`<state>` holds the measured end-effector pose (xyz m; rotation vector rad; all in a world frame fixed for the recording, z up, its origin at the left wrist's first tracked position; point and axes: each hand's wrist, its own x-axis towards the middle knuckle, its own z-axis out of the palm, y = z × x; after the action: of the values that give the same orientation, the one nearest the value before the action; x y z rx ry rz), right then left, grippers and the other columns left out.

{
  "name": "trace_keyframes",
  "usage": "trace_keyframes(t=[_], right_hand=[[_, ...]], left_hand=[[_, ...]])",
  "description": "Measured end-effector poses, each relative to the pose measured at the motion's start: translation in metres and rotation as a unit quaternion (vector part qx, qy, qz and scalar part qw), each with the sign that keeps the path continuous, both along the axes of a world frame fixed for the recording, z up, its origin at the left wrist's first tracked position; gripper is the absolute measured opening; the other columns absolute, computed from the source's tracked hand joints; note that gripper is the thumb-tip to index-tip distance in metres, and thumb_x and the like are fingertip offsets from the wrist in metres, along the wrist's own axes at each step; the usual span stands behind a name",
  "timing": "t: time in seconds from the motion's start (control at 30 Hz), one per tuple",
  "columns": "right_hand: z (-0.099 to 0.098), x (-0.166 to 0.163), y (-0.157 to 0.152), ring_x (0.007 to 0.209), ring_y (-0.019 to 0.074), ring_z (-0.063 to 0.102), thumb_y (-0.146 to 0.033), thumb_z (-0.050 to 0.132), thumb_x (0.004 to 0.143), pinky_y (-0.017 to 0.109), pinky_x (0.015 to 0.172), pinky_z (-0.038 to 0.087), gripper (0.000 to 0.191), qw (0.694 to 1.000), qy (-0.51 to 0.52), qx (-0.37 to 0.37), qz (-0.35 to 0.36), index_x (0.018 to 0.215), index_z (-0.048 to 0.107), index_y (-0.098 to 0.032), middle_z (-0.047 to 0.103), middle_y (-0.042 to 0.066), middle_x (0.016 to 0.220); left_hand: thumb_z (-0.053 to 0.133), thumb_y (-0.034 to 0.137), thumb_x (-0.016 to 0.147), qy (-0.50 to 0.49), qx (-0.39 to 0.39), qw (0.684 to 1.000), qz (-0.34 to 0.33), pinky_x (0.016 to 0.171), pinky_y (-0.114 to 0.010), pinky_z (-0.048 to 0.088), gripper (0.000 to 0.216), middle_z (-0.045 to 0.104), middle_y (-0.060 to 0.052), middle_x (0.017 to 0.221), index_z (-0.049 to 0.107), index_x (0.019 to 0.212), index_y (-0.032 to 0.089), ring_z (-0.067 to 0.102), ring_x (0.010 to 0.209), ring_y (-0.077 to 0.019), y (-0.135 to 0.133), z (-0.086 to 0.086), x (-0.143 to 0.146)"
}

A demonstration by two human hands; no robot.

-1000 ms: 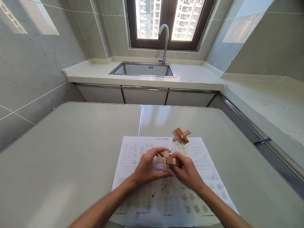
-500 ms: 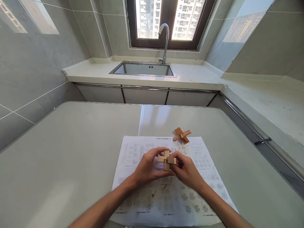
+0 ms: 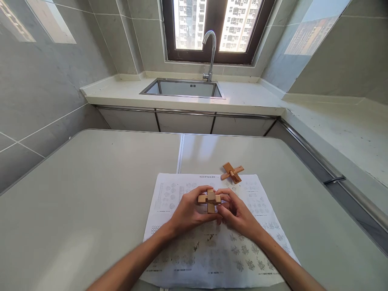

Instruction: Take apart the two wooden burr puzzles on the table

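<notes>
Presumably light and stiff, the wooden cross (image 3: 211, 196) is pinched in left hand (image 3: 188, 210) and right hand (image 3: 237, 209), best gripped by its ends.

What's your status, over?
Left hand, right hand: both on wooden cross. Cross held over printed sheet. Second wooden piece at sheet's far edge, apart from hands.

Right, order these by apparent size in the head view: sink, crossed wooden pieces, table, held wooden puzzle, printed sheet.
1. Table
2. Printed sheet
3. Sink
Too alike to rank: held wooden puzzle, crossed wooden pieces.
</notes>
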<state>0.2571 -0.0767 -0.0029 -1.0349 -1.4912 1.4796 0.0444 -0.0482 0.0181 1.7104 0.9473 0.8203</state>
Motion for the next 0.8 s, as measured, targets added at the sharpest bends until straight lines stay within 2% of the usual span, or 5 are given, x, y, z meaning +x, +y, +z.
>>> trace_keyframes(t=[0.23, 0.4, 0.6, 0.7, 0.8], right_hand=[[0.001, -0.003, 0.000, 0.056, 0.0121, 0.057, -0.050, 0.065, 0.099, 0.027, 0.055, 0.043, 0.034, 0.996, -0.062, 0.025, -0.055, 0.119, 0.064, -0.023, 0.068, 0.002, 0.089], [0.001, -0.003, 0.002, 0.056, 0.0140, 0.049, -0.051, 0.072, 0.093, 0.027, 0.055, 0.039, 0.035, 0.991, -0.092, 0.044, -0.083, 0.109, 0.073, -0.020, 0.051, -0.004, 0.066], [0.004, -0.002, 0.001, 0.057, 0.0139, 0.045, -0.055, 0.072, 0.092, 0.028, 0.055, 0.038, 0.039, 0.989, -0.093, 0.062, -0.101, 0.106, 0.075, -0.019, 0.052, -0.003, 0.065], [0.007, -0.002, 0.000, 0.054, 0.0134, 0.045, -0.056, 0.073, 0.091, 0.027, 0.052, 0.037, 0.040, 0.991, -0.070, 0.033, -0.109, 0.106, 0.074, -0.020, 0.048, -0.005, 0.062], [0.007, -0.003, 0.001, 0.050, 0.0130, 0.045, -0.059, 0.073, 0.090, 0.027, 0.050, 0.039, 0.042, 0.992, -0.041, 0.003, -0.123, 0.107, 0.072, -0.020, 0.047, -0.006, 0.060]], left_hand=[[0.094, 0.044, 0.070, 0.015, 0.010, 1.000, -0.007, 0.090, -0.036, 0.057, 0.069, 0.076, -0.003, 0.110, 0.060, 0.128, 0.024, 0.073, 0.097, -0.0244, 0.001, -0.005, 0.001], [0.096, 0.042, 0.067, 0.051, 0.049, 0.997, 0.002, 0.094, -0.040, 0.056, 0.071, 0.073, -0.007, 0.121, 0.063, 0.128, 0.025, 0.070, 0.106, -0.0280, 0.001, -0.012, 0.001], [0.099, 0.036, 0.063, 0.085, 0.084, 0.993, -0.009, 0.100, -0.046, 0.053, 0.071, 0.072, -0.008, 0.123, 0.064, 0.124, 0.026, 0.064, 0.116, -0.0312, 0.002, -0.016, 0.002], [0.098, 0.033, 0.066, 0.097, 0.125, 0.987, -0.025, 0.102, -0.047, 0.051, 0.067, 0.072, -0.007, 0.123, 0.062, 0.123, 0.025, 0.061, 0.118, -0.0308, 0.003, -0.016, 0.003], [0.095, 0.033, 0.070, 0.118, 0.164, 0.979, -0.001, 0.102, -0.048, 0.051, 0.061, 0.070, -0.008, 0.122, 0.061, 0.120, 0.024, 0.058, 0.118, -0.0310, 0.004, -0.017, 0.003]])
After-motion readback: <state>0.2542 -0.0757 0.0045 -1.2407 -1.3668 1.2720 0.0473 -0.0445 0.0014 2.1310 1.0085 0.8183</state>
